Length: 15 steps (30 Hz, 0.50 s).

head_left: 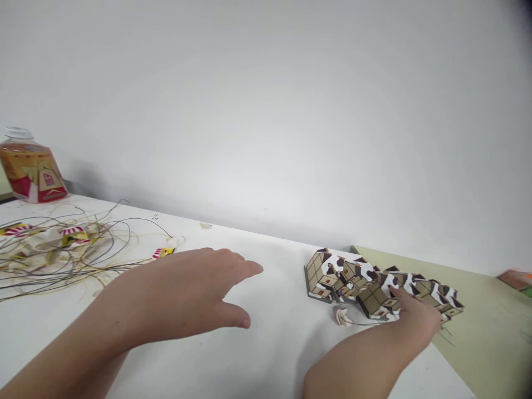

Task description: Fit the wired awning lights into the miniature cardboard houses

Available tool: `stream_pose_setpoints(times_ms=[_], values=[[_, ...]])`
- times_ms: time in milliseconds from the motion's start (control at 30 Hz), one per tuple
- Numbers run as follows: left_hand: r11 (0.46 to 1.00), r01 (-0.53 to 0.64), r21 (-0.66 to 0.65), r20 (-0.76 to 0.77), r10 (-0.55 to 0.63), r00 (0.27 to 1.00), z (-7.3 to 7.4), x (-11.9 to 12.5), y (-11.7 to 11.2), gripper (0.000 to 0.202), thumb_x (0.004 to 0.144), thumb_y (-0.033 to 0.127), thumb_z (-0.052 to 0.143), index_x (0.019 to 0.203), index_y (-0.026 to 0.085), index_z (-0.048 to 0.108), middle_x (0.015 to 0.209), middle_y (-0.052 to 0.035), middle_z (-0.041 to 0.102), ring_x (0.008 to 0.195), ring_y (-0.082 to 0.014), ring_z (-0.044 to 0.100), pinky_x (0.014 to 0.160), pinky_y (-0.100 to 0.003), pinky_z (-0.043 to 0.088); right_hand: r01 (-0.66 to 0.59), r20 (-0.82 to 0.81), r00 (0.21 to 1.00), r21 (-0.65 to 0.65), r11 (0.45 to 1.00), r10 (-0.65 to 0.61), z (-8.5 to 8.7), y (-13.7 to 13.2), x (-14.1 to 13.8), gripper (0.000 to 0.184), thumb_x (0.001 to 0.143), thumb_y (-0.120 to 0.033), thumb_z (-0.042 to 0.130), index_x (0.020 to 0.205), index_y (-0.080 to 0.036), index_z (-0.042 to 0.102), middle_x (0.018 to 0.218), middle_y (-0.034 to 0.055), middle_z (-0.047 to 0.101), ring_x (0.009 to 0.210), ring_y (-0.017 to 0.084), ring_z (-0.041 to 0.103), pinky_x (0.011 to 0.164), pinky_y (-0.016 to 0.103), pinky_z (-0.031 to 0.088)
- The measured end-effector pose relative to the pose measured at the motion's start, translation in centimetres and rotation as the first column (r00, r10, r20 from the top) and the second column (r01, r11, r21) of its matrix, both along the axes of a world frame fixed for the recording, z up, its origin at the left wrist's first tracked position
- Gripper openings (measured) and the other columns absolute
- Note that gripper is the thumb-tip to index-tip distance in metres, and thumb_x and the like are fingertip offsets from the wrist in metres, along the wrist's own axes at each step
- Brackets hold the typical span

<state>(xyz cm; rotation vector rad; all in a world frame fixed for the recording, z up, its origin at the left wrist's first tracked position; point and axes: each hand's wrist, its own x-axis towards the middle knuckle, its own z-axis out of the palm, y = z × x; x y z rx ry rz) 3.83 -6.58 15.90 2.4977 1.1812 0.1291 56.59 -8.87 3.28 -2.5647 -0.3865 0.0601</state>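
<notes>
My left hand hovers flat above the white table, fingers stretched out toward the right, holding nothing. My right hand rests at the near side of a heap of small brown-and-white printed boxes. Its fingertips touch the boxes, though most of the fingers are hidden behind the back of the hand. A small white scrap lies on the table just left of my right wrist.
A tangle of thin wires and straw-like strips with red-and-white striped tags spreads over the left of the table. A plastic bottle with a red-and-yellow label stands at the far left against the white wall. A pale green surface adjoins the table on the right.
</notes>
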Motion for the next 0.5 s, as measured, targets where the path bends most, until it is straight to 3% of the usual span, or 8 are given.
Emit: stream_pose_setpoints(times_ms=[67, 267, 500], values=[[1.0, -0.005, -0.005, -0.001, 0.005, 1.0, 0.1, 0.0, -0.1, 0.059, 0.078, 0.06, 0.056, 0.134, 0.041, 0.048, 0.135, 0.0026, 0.054, 0.122, -0.0272, 0.052, 0.099, -0.036, 0.042, 0.039, -0.014, 0.999, -0.028, 0.999, -0.04, 0.2, 0.4, -0.4, 0.03, 0.067, -0.054, 0.066, 0.062, -0.025, 0.064, 0.071, 0.0044, 0.063, 0.103, 0.029, 0.064, 0.094, 0.038, 0.048], [1.0, -0.003, -0.011, -0.004, 0.003, 1.0, 0.2, 0.0, -0.2, 0.059, 0.079, 0.059, 0.055, 0.135, 0.042, 0.046, 0.137, 0.0026, 0.053, 0.123, -0.0275, 0.051, 0.1, -0.037, 0.041, -0.03, 0.06, 0.998, -0.022, 0.999, 0.031, 1.1, 2.2, -2.5, 0.035, 0.074, -0.054, 0.06, 0.093, -0.025, 0.069, 0.095, 0.0082, 0.067, 0.11, 0.028, 0.06, 0.095, 0.035, 0.045], [1.0, 0.004, -0.001, 0.013, -0.004, 1.0, 0.1, -0.1, -0.1, 0.063, 0.079, 0.06, 0.055, 0.137, 0.042, 0.042, 0.138, 0.0029, 0.052, 0.125, -0.0278, 0.05, 0.101, -0.037, 0.041, -0.08, 0.086, 0.993, 0.005, 0.997, 0.079, 1.2, 2.8, -2.7, 0.04, 0.077, -0.052, 0.053, 0.098, -0.021, 0.068, 0.096, 0.0117, 0.067, 0.105, 0.031, 0.061, 0.095, 0.038, 0.044]])
